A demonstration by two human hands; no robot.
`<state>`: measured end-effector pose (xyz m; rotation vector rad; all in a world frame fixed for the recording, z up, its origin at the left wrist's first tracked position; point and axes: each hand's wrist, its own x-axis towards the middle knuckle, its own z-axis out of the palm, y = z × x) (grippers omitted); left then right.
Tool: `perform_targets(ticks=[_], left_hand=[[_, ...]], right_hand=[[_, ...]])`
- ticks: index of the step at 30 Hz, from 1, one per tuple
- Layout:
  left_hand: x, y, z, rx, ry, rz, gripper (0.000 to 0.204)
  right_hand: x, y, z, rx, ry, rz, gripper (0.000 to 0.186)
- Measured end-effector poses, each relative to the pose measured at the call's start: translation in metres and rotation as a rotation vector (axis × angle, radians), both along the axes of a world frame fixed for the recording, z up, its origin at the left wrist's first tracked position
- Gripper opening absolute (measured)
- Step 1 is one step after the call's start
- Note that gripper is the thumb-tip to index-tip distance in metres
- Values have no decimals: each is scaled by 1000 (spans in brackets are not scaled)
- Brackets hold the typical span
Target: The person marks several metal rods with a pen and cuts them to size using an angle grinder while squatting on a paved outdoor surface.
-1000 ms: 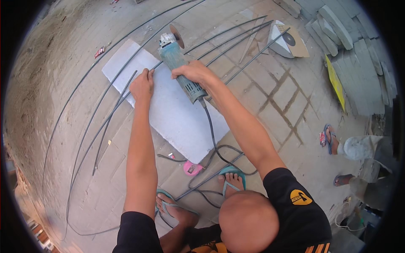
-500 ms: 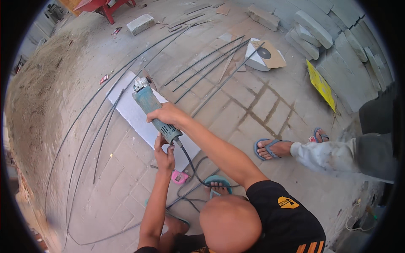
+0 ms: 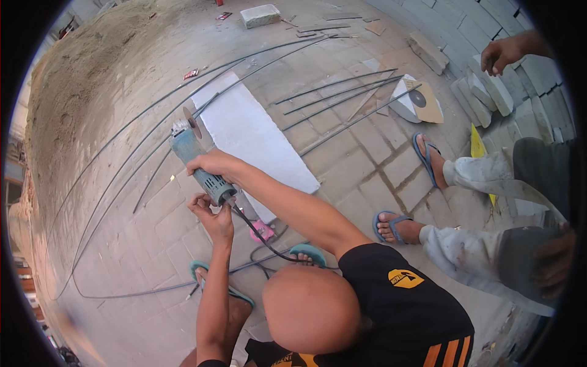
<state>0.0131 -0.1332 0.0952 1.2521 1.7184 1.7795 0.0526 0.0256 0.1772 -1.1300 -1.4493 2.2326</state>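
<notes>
My right hand (image 3: 214,164) is wrapped around the body of a teal angle grinder (image 3: 189,147). Its brownish cutting disc (image 3: 192,122) faces the far side, over the left edge of a white slab (image 3: 263,131). At the grinder's rear end, by the black cord (image 3: 247,225), the bent fingers and thumb of my left hand (image 3: 212,219) close about the casing; part of that contact is hidden. Long thin steel rods (image 3: 131,147) run beneath and left of the grinder, some lying across the slab's far end.
A pink tape measure (image 3: 262,232) lies by the slab's near end. More cut rods (image 3: 339,92) lie right of it, near a boxed disc (image 3: 417,99). At right stands a co-worker in sandals (image 3: 397,227), one hand (image 3: 510,54) held out. Sand (image 3: 73,92) is heaped at left; blocks (image 3: 480,101) are stacked at right.
The grinder, still in my hands, has shifted left from over the slab to its left edge. The co-worker's feet have moved, and a hand of theirs has come into view at upper right.
</notes>
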Motion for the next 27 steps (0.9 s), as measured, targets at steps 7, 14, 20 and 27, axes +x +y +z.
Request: perform_targets(ticks=[7,14,20,27], left_hand=[[-69,-44,73,-703,273,-162,67],[-151,-233,84,-1546,-169,-669,64],[-68,-325,16,-1092,-1040,-292,57],[-75,-297,-6,-998,-1138,-255,57]], right_hand=[[-79,-21,21,380,-259,260,56],[-114,-48,21,718,-518,462,59],[-140,-83,26,786,-662,619,57],[-148,-113,16,793,-714,546,51]])
